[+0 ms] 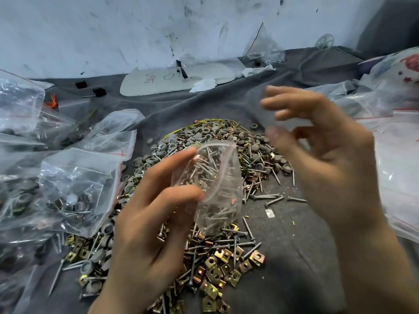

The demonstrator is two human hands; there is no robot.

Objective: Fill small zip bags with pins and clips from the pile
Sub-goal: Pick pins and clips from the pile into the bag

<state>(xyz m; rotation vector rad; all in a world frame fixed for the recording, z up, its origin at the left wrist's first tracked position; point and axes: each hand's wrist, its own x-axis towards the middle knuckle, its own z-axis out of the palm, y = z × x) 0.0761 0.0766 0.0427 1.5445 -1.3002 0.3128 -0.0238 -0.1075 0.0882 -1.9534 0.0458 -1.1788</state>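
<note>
The small zip bag [215,189] hangs in the air above the middle of the pile [249,159], mouth up and gaping, already part-filled with screws; held over the heap, anything that misses the mouth probably drops back among the loose parts rather than scattering. The left hand [145,223] grasps it by the near side, forefinger at the rim and thumb lower on the wall, which seems meant to keep the mouth spread. The right hand [317,155] is raised beside and above the bag, apart from it, fingers loosely curled and released; it is blurred, and I see nothing in it. The pile lies on the grey cloth [294,245], grey caps toward the far side, screws in the middle, brass clips [217,268] toward the near edge; this rough sorting likely eases picking by kind. Filled bags [74,189] are heaped along the left edge of the cloth, out of the working space; more bags [396,166] lie at the right edge; a white board [176,80] rests at the far edge against the wall.
</note>
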